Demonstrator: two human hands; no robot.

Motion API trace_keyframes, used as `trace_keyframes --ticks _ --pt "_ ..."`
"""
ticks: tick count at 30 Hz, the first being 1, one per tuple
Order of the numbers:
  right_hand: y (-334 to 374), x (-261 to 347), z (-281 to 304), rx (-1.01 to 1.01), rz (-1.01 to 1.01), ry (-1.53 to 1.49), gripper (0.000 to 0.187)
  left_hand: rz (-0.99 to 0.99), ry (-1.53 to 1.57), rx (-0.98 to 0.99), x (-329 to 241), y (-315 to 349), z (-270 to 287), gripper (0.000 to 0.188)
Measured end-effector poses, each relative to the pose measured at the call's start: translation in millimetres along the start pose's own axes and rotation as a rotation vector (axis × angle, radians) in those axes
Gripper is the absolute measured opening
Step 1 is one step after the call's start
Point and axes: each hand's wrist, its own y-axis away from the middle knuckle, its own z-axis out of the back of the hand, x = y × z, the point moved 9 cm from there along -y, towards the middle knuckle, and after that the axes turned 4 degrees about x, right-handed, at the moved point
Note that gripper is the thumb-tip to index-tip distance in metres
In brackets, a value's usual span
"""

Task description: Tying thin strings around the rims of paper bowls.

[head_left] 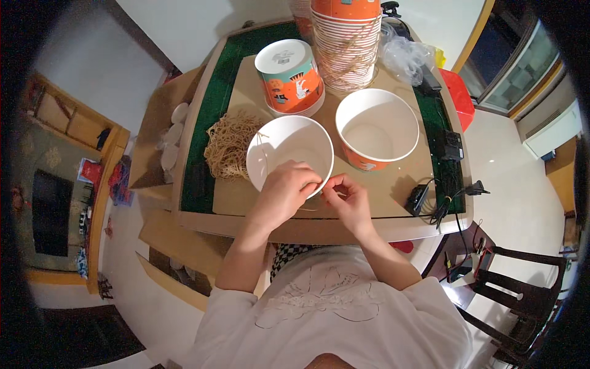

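The near paper tub (295,132) is right at both hands, with its rim under their fingers. The left hand (284,187) is curled over that rim, fingers and thumb close together, holding on. The right hand (347,200) is bent in just beside it; I can't tell if it pinches anything. If either hand tugs too hard, the tub might tip or its rim might bend. The string pile (232,147), left of the left hand, could get messy if an arm drags it. The open tub (377,126), just past the right hand, could get bumped. Far past both hands, the tall tub stack (347,55) might fall if the desk (393,228) gets shoved.
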Motion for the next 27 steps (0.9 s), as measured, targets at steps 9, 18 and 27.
trace_keyframes --ticks 9,18,27 --pt "18 67 -16 0.045 0.214 0.193 0.012 0.13 0.315 -0.131 14 1 2 0.005" --pt "-30 107 -15 0.19 0.171 0.712 0.018 0.442 0.764 0.071 47 5 -21 0.007" --pt "-44 71 -18 0.314 0.126 0.735 0.012 0.028 0.175 -0.485 -6 27 30 0.018"
